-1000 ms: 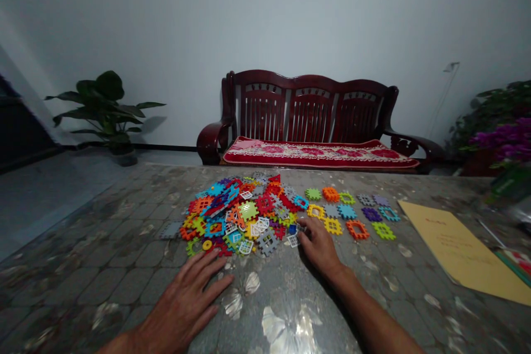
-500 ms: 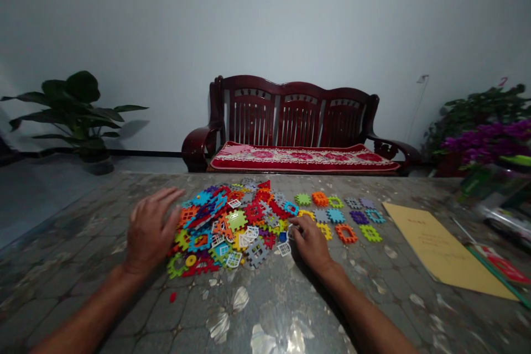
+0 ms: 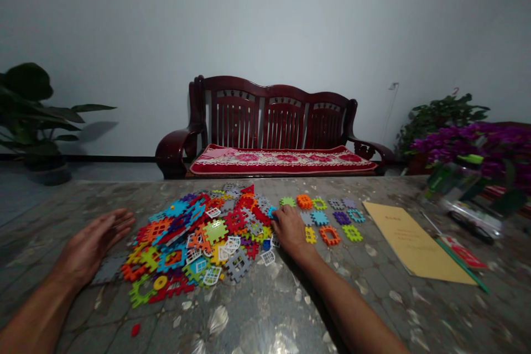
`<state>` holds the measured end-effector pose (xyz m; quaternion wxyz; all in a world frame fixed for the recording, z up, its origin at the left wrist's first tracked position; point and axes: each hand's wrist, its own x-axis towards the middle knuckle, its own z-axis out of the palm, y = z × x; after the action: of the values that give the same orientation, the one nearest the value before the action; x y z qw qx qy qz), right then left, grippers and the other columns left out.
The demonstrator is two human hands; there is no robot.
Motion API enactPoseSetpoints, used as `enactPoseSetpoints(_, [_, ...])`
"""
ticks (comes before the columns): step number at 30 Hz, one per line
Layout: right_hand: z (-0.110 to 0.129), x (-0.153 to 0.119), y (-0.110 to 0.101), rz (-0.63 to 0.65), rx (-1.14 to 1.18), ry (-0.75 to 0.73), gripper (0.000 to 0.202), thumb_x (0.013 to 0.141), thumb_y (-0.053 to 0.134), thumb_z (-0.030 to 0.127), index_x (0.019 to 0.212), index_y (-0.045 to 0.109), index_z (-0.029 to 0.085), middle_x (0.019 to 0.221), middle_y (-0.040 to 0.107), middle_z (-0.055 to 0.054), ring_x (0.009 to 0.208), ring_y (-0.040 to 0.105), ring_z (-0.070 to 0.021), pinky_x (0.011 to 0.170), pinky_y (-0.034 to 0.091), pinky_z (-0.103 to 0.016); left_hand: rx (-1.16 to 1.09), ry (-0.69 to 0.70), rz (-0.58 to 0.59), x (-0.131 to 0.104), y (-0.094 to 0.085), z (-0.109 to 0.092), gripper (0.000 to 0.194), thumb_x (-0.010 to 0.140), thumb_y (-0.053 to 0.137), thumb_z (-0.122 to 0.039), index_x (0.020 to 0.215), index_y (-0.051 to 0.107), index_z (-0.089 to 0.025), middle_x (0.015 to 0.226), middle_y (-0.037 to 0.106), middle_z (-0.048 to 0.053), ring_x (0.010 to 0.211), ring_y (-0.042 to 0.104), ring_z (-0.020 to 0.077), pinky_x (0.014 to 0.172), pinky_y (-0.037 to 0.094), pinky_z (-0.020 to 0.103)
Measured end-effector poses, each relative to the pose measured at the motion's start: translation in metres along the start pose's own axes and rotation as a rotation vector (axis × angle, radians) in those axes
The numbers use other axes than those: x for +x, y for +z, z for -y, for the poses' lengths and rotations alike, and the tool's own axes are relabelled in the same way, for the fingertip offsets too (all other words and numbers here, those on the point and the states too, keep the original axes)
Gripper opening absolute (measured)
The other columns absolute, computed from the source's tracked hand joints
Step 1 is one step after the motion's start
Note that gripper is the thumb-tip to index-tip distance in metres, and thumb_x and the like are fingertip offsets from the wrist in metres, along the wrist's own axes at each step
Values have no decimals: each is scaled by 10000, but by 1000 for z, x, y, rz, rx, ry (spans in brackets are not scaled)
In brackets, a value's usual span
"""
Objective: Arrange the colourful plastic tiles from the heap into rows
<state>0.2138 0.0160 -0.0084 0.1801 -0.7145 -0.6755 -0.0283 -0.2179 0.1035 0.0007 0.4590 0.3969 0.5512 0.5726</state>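
A heap of coloured plastic interlocking tiles [image 3: 199,238] lies on the patterned table [image 3: 265,310]. My left hand [image 3: 89,246] rests flat and open at the heap's left edge, fingers spread, over a grey tile [image 3: 108,269]. My right hand [image 3: 289,227] lies at the heap's right edge with its fingers curled down onto tiles there; whether it grips one I cannot tell. To its right, several separate tiles [image 3: 329,235] are laid out in rows. A small red piece [image 3: 135,329] sits alone near the front.
A yellow folder [image 3: 410,240] lies on the right of the table, with a green pencil [image 3: 460,265] beside it. Purple flowers [image 3: 477,146] stand at far right. Behind the table are a dark wooden bench [image 3: 274,121] and a leafy plant [image 3: 25,105].
The camera has turned right, so everything has shifted left in view. My left hand moved from the near table to the heap's left side and slid outward. My right hand reached slightly further into the tiles.
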Motion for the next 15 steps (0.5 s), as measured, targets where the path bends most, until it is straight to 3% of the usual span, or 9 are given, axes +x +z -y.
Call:
enactPoseSetpoints(3, [-2, -1, 2, -34, 56, 8, 153, 952, 642, 206, 1081, 718, 240, 1125, 669, -84, 1086, 605, -240, 902, 456, -310, 82, -11, -15, -4, 7, -5, 654, 476, 857, -791, 841, 727, -266, 806, 830, -68, 886, 761, 206, 938, 613, 406])
enactPoseSetpoints(7, [-21, -7, -9, -120, 202, -52, 187, 942, 605, 148, 1081, 693, 237, 1127, 664, -70, 1040, 628, -215, 886, 482, -298, 131, -14, -40, -5, 9, -5, 639, 465, 854, -789, 809, 712, -270, 792, 828, -49, 836, 772, 230, 889, 641, 452])
enactPoseSetpoints(11, [-72, -19, -28, -211, 291, -41, 200, 928, 549, 135, 1053, 675, 227, 1176, 659, -69, 995, 649, -200, 876, 514, -305, 137, -46, -37, -4, 7, -2, 525, 574, 859, -709, 836, 717, -278, 830, 828, -59, 988, 763, 234, 1023, 581, 447])
enactPoseSetpoints(15, [-135, -38, -42, -274, 201, 89, 178, 917, 535, 180, 1008, 684, 216, 1188, 659, -87, 1028, 653, -228, 875, 519, -332, 174, -63, -33, -3, 7, 0, 528, 594, 835, -740, 850, 717, -293, 847, 827, -87, 1075, 744, 224, 1112, 518, 442])
